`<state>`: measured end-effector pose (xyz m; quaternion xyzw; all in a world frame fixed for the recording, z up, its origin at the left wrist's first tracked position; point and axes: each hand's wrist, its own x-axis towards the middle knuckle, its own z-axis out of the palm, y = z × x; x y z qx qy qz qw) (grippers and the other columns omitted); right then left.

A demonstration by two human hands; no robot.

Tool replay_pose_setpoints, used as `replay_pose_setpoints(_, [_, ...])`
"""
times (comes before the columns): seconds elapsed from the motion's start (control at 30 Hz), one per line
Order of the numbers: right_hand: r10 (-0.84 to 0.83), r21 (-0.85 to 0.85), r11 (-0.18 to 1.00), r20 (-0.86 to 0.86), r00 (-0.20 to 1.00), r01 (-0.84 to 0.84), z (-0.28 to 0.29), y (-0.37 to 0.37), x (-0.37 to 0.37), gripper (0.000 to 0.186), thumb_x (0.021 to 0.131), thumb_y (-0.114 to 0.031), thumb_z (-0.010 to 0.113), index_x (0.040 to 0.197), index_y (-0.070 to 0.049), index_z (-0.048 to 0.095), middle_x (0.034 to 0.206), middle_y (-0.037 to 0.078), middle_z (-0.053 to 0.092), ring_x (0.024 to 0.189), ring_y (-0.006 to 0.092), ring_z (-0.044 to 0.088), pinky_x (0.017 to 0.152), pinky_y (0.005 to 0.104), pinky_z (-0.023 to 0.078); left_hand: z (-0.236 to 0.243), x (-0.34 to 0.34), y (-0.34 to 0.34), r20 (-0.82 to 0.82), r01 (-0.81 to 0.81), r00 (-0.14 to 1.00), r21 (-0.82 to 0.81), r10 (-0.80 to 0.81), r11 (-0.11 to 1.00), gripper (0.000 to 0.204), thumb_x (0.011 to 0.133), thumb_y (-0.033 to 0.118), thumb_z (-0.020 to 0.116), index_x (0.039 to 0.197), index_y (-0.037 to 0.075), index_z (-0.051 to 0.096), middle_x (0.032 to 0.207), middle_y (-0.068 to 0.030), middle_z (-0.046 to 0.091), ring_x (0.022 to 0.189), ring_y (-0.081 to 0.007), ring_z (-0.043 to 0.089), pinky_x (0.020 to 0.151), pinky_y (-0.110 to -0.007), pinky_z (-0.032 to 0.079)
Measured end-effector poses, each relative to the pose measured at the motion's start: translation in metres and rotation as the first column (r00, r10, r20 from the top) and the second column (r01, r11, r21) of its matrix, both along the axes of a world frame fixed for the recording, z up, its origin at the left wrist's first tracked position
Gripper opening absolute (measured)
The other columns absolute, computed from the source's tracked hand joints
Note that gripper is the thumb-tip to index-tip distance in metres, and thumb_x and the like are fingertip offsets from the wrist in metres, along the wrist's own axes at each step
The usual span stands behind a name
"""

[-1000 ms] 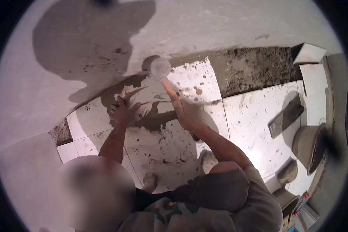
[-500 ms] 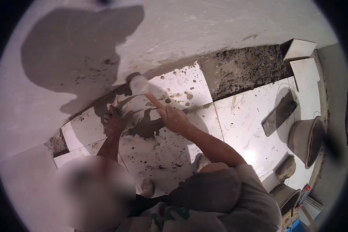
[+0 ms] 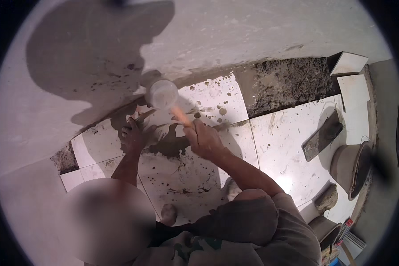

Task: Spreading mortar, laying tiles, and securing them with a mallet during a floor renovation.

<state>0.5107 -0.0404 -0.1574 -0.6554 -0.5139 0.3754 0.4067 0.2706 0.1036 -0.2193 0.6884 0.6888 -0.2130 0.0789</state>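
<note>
My right hand (image 3: 205, 138) is closed round the orange-brown handle of a mallet (image 3: 164, 94). Its pale round head is raised near the foot of the wall. To the left, my left hand (image 3: 134, 135) rests with fingers spread on the wet, mortar-smeared surface by the wall. A thin brownish strip lies just beyond its fingertips; what it is I cannot make out. Grey mortar (image 3: 170, 142) is smeared between the hands. Along the wall, a white tile (image 3: 213, 95) spotted with mortar lies under and right of the mallet.
Rough mortar bed (image 3: 292, 82) fills a strip by the wall. Cut tile pieces (image 3: 351, 63) lean at the far right corner. A dark flat board (image 3: 323, 136) lies on the laid tiles, near a bucket (image 3: 341, 162), a mortar-crusted block (image 3: 326, 198) and a second bucket (image 3: 319, 227).
The mallet head has shifted slightly right and looks larger, with my right hand moving right along with it. My left hand stays in nearly the same place.
</note>
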Motion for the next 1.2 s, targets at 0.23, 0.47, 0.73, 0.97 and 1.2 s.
replay_pose_setpoints(0.23, [0.022,-0.263,0.965,0.137,0.99,0.015,-0.023,0.001,0.003,0.05,0.097,-0.041,0.041,0.096,0.008,0.051,0.08,0.033,0.06,0.081,0.0486,0.06,0.073,0.0539,0.047,0.005,0.002,0.003,-0.054,0.044,0.998,-0.036,-0.046,0.998,0.118,0.065,0.085,0.052,0.151,0.015,0.011,0.141,-0.0345,0.03,0.128,-0.0493,0.036,0.101,-0.06,0.03])
replay_pose_setpoints(0.47, [-0.132,-0.036,0.99,0.156,0.979,0.139,-0.006,-0.018,0.009,0.038,0.098,-0.037,0.043,0.095,0.0,0.049,0.067,0.024,0.059,0.063,0.0442,0.06,0.058,0.0511,0.048,-0.003,-0.004,0.001,0.027,-0.043,0.999,-0.032,0.044,0.999,0.118,0.066,0.086,0.05,0.151,0.015,0.012,0.142,-0.0369,0.026,0.129,-0.0512,0.034,0.103,-0.061,0.028])
replay_pose_setpoints(0.73, [0.067,-0.435,0.899,0.265,0.962,0.057,-0.001,-0.001,0.023,0.051,0.096,-0.039,0.046,0.113,0.009,0.049,0.082,0.029,0.063,0.073,0.0408,0.065,0.06,0.0401,0.053,0.003,0.005,0.008,0.097,-0.028,0.995,0.013,0.027,1.0,0.117,0.068,0.082,0.053,0.151,0.012,0.009,0.139,-0.0344,0.033,0.127,-0.0494,0.037,0.102,-0.057,0.032])
replay_pose_setpoints(0.97, [-0.036,-0.335,0.934,0.265,0.963,0.127,-0.011,-0.027,0.016,0.034,0.097,-0.031,0.048,0.099,0.002,0.054,0.073,0.026,0.061,0.06,0.037,0.064,0.051,0.0431,0.051,0.019,0.01,-0.007,-0.014,-0.014,1.0,0.005,0.014,1.0,0.115,0.067,0.084,0.051,0.151,0.016,0.014,0.141,-0.0305,0.034,0.124,-0.0492,0.042,0.1,-0.058,0.036])
replay_pose_setpoints(1.2, [-0.132,0.1,0.989,0.334,0.933,0.104,0.003,-0.017,0.026,0.042,0.097,-0.039,0.046,0.1,0.003,0.051,0.071,0.02,0.063,0.066,0.0376,0.065,0.056,0.0474,0.051,0.021,0.012,-0.001,-0.054,0.004,0.999,-0.035,-0.006,0.999,0.114,0.068,0.082,0.053,0.15,0.014,0.015,0.14,-0.03,0.036,0.125,-0.0472,0.042,0.101,-0.058,0.035])
